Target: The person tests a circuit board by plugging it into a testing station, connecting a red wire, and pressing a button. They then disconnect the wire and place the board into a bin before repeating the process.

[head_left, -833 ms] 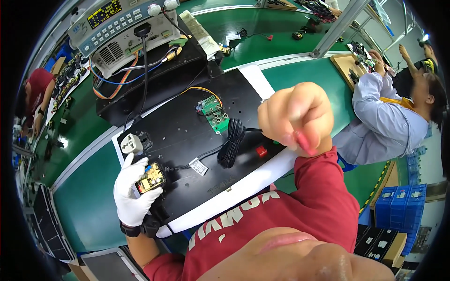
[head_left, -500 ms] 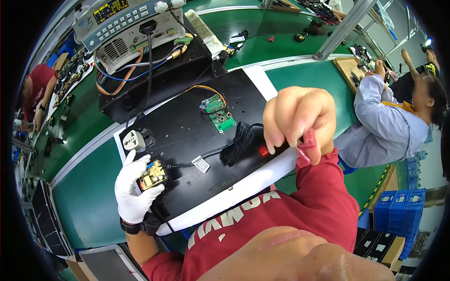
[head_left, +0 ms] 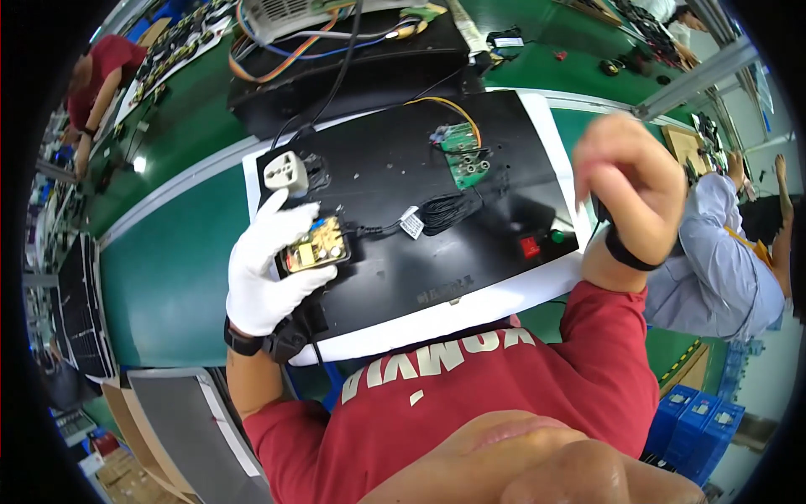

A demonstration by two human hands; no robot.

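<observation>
Gripping a circuit board (head_left: pixel 315 249), gloved left hand (head_left: pixel 269 269).

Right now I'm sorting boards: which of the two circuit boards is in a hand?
The yellowish circuit board, gripped in the gloved left hand. The green circuit board lies untouched on the black mat.
</observation>
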